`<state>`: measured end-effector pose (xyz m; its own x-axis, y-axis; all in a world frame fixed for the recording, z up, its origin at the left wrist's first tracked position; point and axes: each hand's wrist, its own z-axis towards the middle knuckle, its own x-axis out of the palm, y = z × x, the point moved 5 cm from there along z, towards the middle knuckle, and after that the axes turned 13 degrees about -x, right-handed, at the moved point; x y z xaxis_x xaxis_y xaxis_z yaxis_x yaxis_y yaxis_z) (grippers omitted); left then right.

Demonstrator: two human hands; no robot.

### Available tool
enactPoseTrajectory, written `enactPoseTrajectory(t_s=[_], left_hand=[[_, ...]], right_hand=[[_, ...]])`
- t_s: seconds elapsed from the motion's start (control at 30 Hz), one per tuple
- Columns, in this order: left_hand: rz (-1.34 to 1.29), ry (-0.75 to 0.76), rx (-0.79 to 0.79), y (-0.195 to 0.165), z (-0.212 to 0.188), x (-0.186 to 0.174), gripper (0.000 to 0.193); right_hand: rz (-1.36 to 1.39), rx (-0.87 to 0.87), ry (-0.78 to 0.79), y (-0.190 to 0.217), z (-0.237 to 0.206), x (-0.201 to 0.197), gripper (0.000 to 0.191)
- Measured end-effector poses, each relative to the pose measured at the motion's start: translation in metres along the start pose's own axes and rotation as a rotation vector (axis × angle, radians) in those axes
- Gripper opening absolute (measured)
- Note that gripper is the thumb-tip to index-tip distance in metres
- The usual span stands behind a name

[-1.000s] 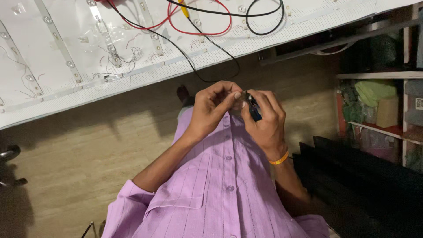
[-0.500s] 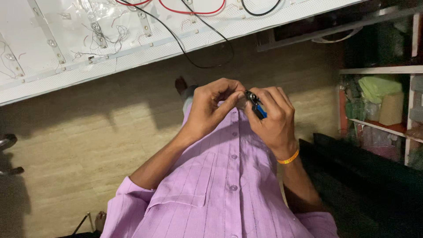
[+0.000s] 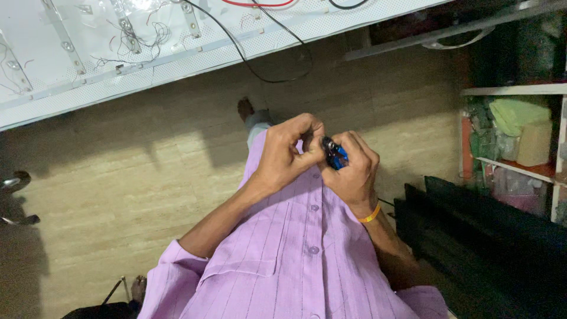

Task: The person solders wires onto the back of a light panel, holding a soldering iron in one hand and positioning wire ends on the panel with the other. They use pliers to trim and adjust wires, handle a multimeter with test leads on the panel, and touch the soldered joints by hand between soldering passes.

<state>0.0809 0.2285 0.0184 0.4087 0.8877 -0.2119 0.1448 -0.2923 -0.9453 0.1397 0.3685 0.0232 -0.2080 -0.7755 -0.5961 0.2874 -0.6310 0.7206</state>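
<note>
Head view looks down on both hands raised in front of a lilac button shirt (image 3: 307, 260). Left hand (image 3: 289, 155) is curled nearly closed, fingertips pinched together against the tip of a small tool with blue handles (image 3: 334, 155); what the fingertips grip is too small to tell. Right hand (image 3: 353, 171) is closed around the blue handles, with the dark tool head protruding toward the left hand. Both hands touch each other at the tool. An orange band (image 3: 370, 214) circles the right wrist. Above, a white panel (image 3: 177, 53) carries thin wires and a black cable (image 3: 260, 56) that loops down over the beige tiled floor (image 3: 118, 177). Shelves (image 3: 520, 130) stand at right.
</note>
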Motion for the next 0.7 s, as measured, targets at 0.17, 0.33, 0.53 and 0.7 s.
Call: enactPoseTrajectory(t_s=[0.17, 0.33, 0.53, 0.7], left_hand=[[-0.091, -0.183, -0.08, 0.019, 0.002, -0.009, 0.006], [-0.214, -0.161, -0.037, 0.013, -0.001, -0.01, 0.002], [-0.238, -0.131, 0.042, -0.007, -0.006, 0.0, 0.009], [-0.123, -0.135, 0.119, -0.018, -0.013, 0.004, 0.008]], right_hand=[[-0.04, -0.008, -0.434, -0.008, -0.027, -0.018, 0.023], [0.05, 0.073, -0.328, -0.018, -0.018, -0.013, 0.021], [0.036, 0.013, -0.189, 0.001, 0.003, -0.014, 0.02], [-0.033, -0.089, -0.117, 0.01, 0.014, -0.02, 0.021]])
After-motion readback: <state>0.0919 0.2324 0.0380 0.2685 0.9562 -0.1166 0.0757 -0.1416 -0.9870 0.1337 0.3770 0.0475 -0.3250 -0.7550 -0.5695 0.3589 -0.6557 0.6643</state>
